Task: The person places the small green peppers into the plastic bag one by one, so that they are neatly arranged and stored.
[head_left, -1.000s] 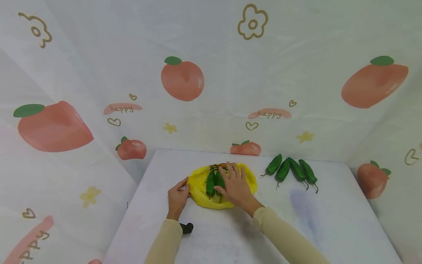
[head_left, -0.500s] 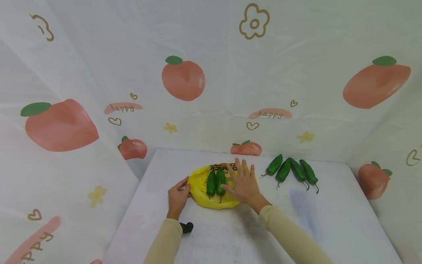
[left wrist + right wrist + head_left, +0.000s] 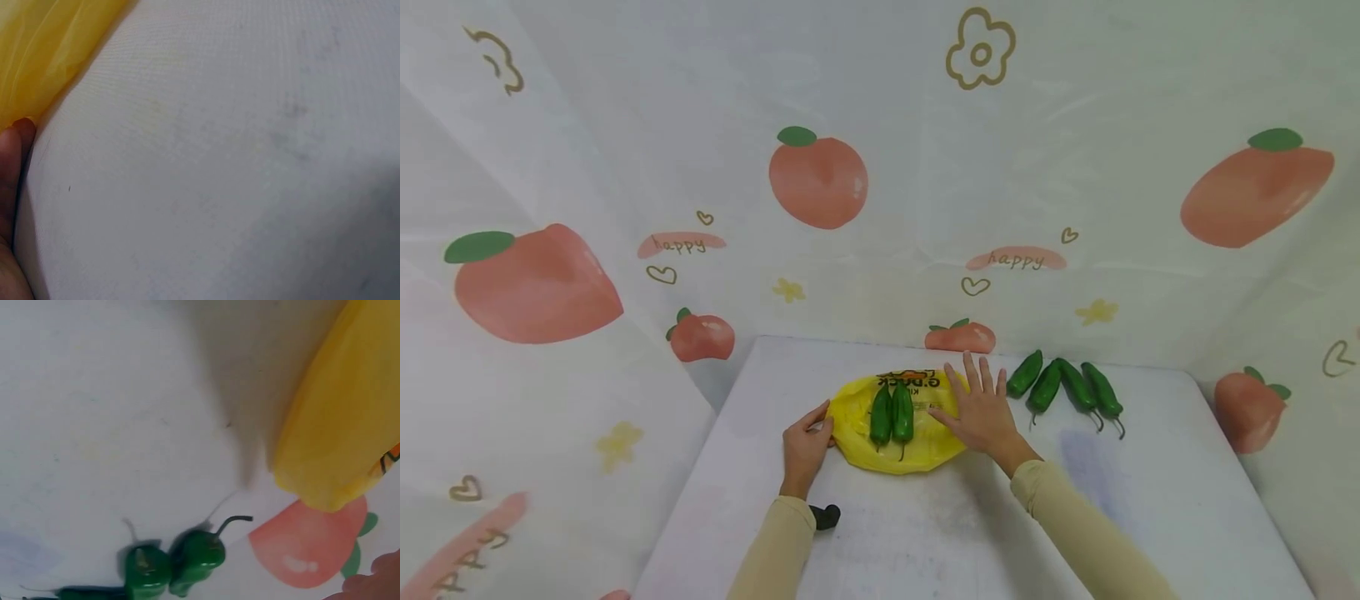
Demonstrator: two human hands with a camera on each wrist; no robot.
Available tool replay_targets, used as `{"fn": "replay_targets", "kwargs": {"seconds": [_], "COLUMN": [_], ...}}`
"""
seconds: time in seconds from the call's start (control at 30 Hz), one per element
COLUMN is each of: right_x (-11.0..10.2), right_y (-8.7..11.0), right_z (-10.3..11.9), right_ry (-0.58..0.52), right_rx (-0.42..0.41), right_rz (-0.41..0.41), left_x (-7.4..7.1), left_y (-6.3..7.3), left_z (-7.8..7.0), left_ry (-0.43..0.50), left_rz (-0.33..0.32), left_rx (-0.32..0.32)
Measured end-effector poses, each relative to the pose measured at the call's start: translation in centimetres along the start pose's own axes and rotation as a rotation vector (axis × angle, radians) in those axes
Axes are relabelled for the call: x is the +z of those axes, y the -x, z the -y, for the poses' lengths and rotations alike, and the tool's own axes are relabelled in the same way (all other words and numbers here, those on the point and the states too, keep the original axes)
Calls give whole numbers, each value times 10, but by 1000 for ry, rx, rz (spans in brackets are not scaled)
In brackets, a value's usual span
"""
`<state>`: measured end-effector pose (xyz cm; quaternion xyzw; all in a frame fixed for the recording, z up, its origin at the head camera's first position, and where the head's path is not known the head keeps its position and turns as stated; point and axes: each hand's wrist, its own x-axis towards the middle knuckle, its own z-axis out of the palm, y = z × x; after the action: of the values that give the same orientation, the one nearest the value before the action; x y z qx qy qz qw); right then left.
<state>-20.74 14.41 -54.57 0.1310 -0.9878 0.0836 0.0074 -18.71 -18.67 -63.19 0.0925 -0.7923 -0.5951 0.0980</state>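
Note:
A yellow plastic bag (image 3: 853, 446) with dark print lies spread on the table. Two green peppers, one (image 3: 881, 417) beside the other (image 3: 903, 414), lie on it, stems toward the person. My left hand (image 3: 805, 447) pinches the bag's left edge; in the left wrist view its fingers (image 3: 24, 132) meet the yellow plastic (image 3: 50, 50). Over the bag's right edge my right hand (image 3: 985, 412) is spread, fingers straight, holding nothing. Several more green peppers (image 3: 1077, 386) lie in a row just right of that hand, two showing clearly in the right wrist view (image 3: 197, 559).
A small black curved object (image 3: 826, 517) lies beside the left sleeve (image 3: 778, 542), partly hidden by it. Behind the white table (image 3: 910, 542) hangs a pale cloth wall (image 3: 880, 283) printed with peaches, meeting the table's back edge near the pepper row.
My right hand has moved right, from over the two peppers on the bag to its right edge, uncovering them. The left hand stays at the bag's left edge.

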Motion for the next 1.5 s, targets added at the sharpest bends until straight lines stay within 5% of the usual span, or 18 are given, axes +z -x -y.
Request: {"fn": "replay_targets", "kwargs": {"seconds": [0.8,1.5], "right_x": [-10,-3], "right_y": [7,18], "right_z": [-57,-97], "right_ry": [10,-115], "right_rx": [103,210], "right_rz": [-1,-6], "left_x": [1,2], "left_y": [-3,-2], "left_z": [1,7], "left_ry": [-25,-32], "left_rz": [7,-1], "left_rx": [-5,7]}}
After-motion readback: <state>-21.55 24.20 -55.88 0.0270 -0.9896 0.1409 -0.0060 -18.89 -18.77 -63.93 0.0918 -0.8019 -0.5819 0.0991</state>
